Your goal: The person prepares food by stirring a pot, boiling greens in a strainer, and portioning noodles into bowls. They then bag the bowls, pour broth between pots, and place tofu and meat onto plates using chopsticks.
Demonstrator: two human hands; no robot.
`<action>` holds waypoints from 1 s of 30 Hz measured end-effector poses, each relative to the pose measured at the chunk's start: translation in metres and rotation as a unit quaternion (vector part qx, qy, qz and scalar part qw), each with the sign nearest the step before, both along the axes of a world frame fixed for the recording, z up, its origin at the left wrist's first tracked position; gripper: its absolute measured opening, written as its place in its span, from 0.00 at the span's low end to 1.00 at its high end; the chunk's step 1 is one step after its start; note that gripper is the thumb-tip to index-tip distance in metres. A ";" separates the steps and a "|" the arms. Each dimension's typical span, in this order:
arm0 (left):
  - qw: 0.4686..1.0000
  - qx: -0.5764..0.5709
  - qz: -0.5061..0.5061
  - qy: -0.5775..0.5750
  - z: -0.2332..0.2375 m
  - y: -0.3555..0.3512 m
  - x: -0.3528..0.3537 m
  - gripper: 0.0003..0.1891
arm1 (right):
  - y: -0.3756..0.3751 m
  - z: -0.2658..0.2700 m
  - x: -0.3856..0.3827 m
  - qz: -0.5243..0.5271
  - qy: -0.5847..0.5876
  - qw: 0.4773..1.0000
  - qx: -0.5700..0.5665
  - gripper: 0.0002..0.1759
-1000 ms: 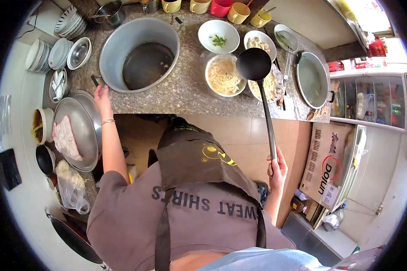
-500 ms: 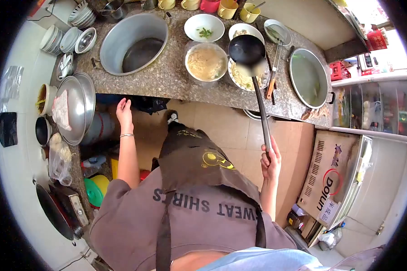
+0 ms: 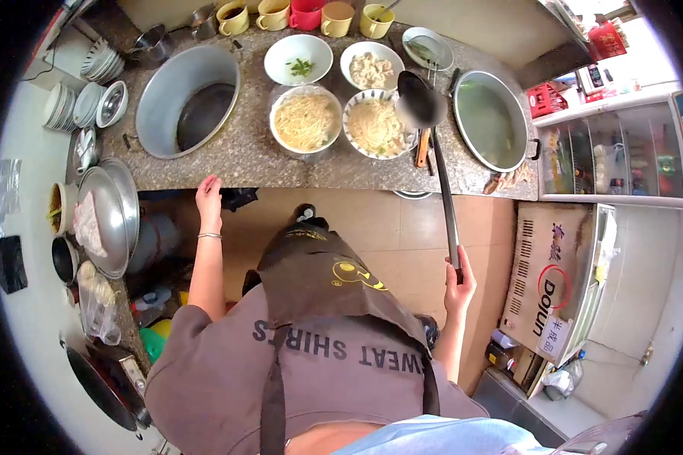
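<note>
My right hand (image 3: 460, 284) grips the end of a long-handled black ladle (image 3: 448, 205). The ladle's bowl hangs over the counter, between a striped bowl of noodles (image 3: 376, 125) and a large pot of greenish liquid (image 3: 492, 121). Left of the striped bowl stands a white bowl of noodles (image 3: 306, 120). Behind these two are a bowl with chopped greens (image 3: 299, 61) and a bowl of pale pieces (image 3: 372, 67). My left hand (image 3: 209, 199) is raised near the counter's front edge, holding nothing, its fingers loosely spread.
A big, deep metal pot (image 3: 155, 106) stands on the counter (image 3: 281, 174) at left. Cups (image 3: 273, 14) line the back. A strainer (image 3: 428, 51) sits behind the greenish pot. Metal lids (image 3: 114, 227) lean at left; a carton (image 3: 542, 280) stands at lower right.
The ladle's bowl has moved right, off the striped bowl, toward the greenish pot. The view has shifted, so the counter bowls sit lower and further left. My left hand stays raised and empty.
</note>
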State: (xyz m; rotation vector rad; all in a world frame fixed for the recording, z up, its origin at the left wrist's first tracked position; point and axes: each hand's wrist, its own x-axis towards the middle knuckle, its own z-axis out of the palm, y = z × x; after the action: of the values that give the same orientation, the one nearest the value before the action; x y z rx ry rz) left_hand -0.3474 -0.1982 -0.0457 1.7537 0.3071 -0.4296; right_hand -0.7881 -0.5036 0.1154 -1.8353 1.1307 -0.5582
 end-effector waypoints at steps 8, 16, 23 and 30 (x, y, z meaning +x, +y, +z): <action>0.995 -0.045 -0.087 -0.002 -0.020 -0.057 0.037 0.15 | -0.103 -0.061 0.112 -0.040 -0.046 0.990 -0.130 0.26; 0.996 -0.048 -0.067 0.025 -0.014 -0.063 0.031 0.11 | -0.217 -0.154 0.210 -0.033 0.126 0.939 -0.317 0.29; 0.997 -0.023 -0.056 0.043 -0.031 -0.046 -0.015 0.12 | -0.238 -0.206 0.176 -0.026 0.163 0.931 -0.325 0.24; 0.998 -0.018 0.015 0.061 -0.028 -0.142 -0.119 0.12 | -0.249 -0.197 0.245 0.097 0.234 0.938 -0.237 0.45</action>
State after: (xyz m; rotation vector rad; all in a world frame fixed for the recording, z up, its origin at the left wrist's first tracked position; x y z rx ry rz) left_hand -0.4659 -0.3407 -0.0736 1.6892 0.4092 -0.5181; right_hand -0.5436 -0.7528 -0.0812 -2.5656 1.1624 -0.2947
